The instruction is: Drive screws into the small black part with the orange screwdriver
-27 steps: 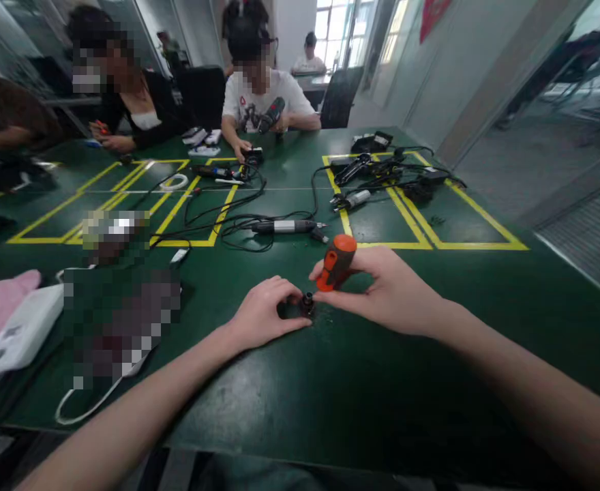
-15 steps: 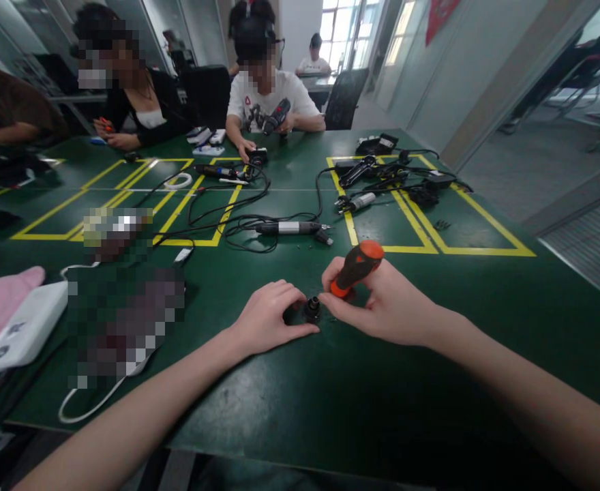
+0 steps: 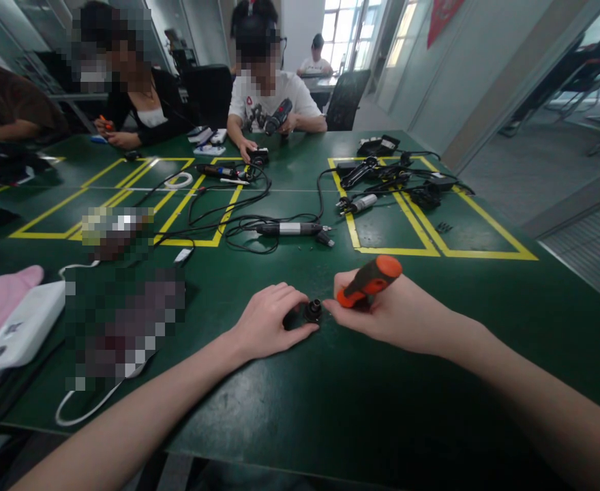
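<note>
A small black round part with a raised hollow collar stands on the green table. Thumb and fingers of my left hand curve around its left side and grip it. Just to the right, my right hand is closed around the orange-and-black handle of a screwdriver. The handle leans up and to the right. My right thumb and fingertips are close to the part, and the screwdriver's shaft and tip cannot be made out.
Beyond my hands lies a grey-and-black pen-shaped electric tool with looped cables. Black cables and adapters lie at the back right within yellow tape. A white power bank is at left. Across the table, a person holds a power drill.
My right hand and the screwdriver have shifted slightly right and down, and the handle leans further right. My left hand stays around the black part.
</note>
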Demonstrator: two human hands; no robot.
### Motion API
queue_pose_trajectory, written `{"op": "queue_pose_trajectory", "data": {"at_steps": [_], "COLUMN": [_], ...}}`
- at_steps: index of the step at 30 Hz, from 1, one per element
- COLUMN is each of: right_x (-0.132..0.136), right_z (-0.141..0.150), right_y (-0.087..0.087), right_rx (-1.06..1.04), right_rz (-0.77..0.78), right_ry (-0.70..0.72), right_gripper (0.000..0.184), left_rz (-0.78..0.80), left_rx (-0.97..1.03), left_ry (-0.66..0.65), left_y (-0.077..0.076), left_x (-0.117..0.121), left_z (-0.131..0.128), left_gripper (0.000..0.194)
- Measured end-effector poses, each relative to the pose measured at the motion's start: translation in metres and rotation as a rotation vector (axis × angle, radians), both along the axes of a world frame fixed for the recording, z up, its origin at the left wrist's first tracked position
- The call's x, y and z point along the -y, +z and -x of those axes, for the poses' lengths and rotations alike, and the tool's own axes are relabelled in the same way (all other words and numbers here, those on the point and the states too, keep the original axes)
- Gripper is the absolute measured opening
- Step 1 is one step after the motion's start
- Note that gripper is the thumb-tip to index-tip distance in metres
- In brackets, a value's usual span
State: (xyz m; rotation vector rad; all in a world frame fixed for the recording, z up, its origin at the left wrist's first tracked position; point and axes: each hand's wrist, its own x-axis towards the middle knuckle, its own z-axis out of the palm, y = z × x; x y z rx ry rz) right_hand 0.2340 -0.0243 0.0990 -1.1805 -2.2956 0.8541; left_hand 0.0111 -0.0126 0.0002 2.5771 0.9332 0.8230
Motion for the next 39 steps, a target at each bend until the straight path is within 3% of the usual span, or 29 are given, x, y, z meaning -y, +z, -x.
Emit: {"op": "queue_pose_trajectory", "data": {"at_steps": [3, 10, 18, 23, 32, 37, 39], "right_x": [-0.0007, -0.0057, -0.0053, -0.0056, -0.005, -0.0059, -0.0064], "right_z": [0.0014, 0.0033, 0.0039, 0.004, 0.0048, 0.0074, 0.0072], "right_y": [-0.0018, -0.0097, -0.0056, -0.0085, -0.0009, -0.0056, -0.009], "right_rx": [-0.028, 0.043, 0.041, 0.152, 0.07, 0.089, 0.08], "right_rz": [0.022, -0.063, -0.042, -0.158, 0.072, -0.097, -0.091], "right_ry": [-0.004, -0.053, -0.047, -0.083, -0.043, -0.056, -0.054], "right_gripper": [0.023, 0.042, 0.028, 0.04, 0.032, 0.036, 0.039], "left_rz": [0.024, 0.054, 0.055, 0.066, 0.069, 0.082, 0.078], "left_rx": [0.003, -0.007, -0.036, -0.048, -0.035, -0.043, -0.034], "left_ry": [-0.011, -0.011, -0.029, -0.029, -0.038, -0.03, -0.034], "left_y": [-0.0002, -0.0011, 0.0007, 0.0007, 0.0014, 0.0016, 0.0015], "left_x": [-0.0007, -0.0023, -0.0016, -0.0012, -0.0021, -0.0016, -0.0016], "left_z": [-0.0001, 0.001, 0.0005, -0.0002, -0.0007, -0.0003, -0.0003], "left_gripper": [0.023, 0.024, 0.023, 0.023, 0.023, 0.023, 0.022]}}
